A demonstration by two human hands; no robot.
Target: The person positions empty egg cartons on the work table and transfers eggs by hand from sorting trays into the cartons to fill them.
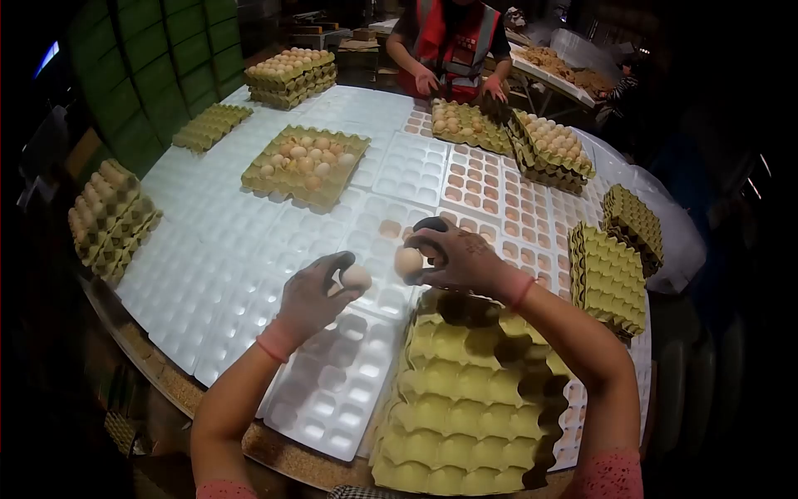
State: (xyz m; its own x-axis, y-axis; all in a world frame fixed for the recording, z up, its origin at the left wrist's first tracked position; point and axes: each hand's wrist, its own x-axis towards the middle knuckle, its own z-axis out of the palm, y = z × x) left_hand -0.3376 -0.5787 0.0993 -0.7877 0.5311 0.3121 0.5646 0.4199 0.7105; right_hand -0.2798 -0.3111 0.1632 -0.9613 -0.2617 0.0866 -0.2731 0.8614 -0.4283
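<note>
My left hand (309, 298), in a dark-fingered work glove, pinches a pale egg (357, 278) between thumb and fingers. Another pale shape partly shows inside its grip, too covered to be sure of. Close by on the right, my right hand (461, 256), gloved alike, grips a light brown egg (409, 263). Both hands hover over white plastic trays with rows of cups. A white plastic tray (337, 374) lies below my left hand. Under my right forearm sits a yellow-green pulp egg tray (461, 399) with bare cups, partly in shadow.
A pulp tray with eggs (307, 162) rests mid-table. Stacked egg trays stand at the far left (291, 73), left edge (108, 212) and back right (553, 145). More pulp trays (611, 274) are at right. Across the table, a person in a red vest (453, 50) handles a tray.
</note>
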